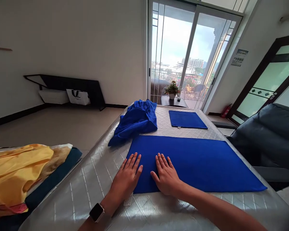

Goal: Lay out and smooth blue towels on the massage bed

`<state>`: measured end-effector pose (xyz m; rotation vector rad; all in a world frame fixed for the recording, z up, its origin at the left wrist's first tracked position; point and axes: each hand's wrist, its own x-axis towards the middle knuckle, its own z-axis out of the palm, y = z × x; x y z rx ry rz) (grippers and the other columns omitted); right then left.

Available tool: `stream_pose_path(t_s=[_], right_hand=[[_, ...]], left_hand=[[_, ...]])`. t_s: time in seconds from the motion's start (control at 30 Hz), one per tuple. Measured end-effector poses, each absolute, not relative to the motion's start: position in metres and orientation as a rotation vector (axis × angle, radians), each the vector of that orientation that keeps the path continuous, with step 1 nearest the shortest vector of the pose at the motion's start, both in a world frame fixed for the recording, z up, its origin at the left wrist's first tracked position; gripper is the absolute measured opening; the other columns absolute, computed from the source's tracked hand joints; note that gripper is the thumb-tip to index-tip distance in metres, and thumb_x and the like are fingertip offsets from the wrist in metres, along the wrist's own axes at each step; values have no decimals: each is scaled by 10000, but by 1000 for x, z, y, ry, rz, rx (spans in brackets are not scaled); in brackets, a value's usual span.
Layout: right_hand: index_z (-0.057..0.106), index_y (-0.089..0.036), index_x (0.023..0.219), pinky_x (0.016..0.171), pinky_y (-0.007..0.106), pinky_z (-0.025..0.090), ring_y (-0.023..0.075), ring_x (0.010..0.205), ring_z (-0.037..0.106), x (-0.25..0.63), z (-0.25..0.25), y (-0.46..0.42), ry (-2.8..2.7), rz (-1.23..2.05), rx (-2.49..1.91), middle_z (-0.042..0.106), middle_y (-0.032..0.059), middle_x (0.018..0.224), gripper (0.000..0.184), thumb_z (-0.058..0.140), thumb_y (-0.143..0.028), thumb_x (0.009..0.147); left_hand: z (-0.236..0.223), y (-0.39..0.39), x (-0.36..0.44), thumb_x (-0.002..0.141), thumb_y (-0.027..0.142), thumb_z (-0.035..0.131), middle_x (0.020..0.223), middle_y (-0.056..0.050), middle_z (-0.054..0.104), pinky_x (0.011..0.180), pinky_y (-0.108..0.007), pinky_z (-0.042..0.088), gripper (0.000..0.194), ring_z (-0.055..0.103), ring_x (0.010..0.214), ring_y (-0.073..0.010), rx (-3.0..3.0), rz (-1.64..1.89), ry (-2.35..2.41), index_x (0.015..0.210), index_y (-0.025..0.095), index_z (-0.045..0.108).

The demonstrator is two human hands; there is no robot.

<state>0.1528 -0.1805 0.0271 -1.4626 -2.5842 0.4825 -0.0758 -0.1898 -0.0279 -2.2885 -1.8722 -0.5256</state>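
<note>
While smoothing appears to be the step in hand, my left hand (126, 173) and right hand (166, 173) lie open, fingers spread and gripping nothing, on the near edge of the blue cloth (197, 163) at 12 o'clock; the next move calls for lifting that edge.

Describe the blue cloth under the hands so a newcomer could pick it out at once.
On the silver quilted surface facing the glass balcony door, look at the nearest end. A large flat blue cloth lies there under the left hand and right hand. It is bigger than the flat blue cloth beyond it, and smooth, unlike the crumpled blue cloth.
</note>
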Motion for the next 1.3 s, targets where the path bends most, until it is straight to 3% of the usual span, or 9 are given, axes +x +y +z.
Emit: stream_pose_path(t_s=[0.3,0.57,1.3], right_hand=[[110,-97,1652,1294,505,19,240,1583,-28,188,31,-178,-2538,502,-1573,-6,81,1697,801,170,-618,1046],[104,-87,1650,1295,472,8,235,1584,-29,213,31,-176,-2500,519,-1633,-5,82,1702,821,151,-633,1039],[100,-89,1645,1295,429,22,202,1590,8,277,28,-175,-2434,432,-1801,33,75,1712,835,110,-658,1034]], left_hand=[[-32,-187,-79,1047,514,345,1650,-95,382,1244,-532,288,603,318,1543,-276,-2308,-531,-1860,1581,238,390],[-36,-185,-84,1044,567,296,1655,-110,367,1239,-523,301,661,327,1539,-283,-2308,-479,-1837,1595,207,355],[-31,-184,-85,1032,607,232,1622,-140,427,1231,-531,308,716,359,1521,-313,-2326,-462,-1750,1555,169,448]])
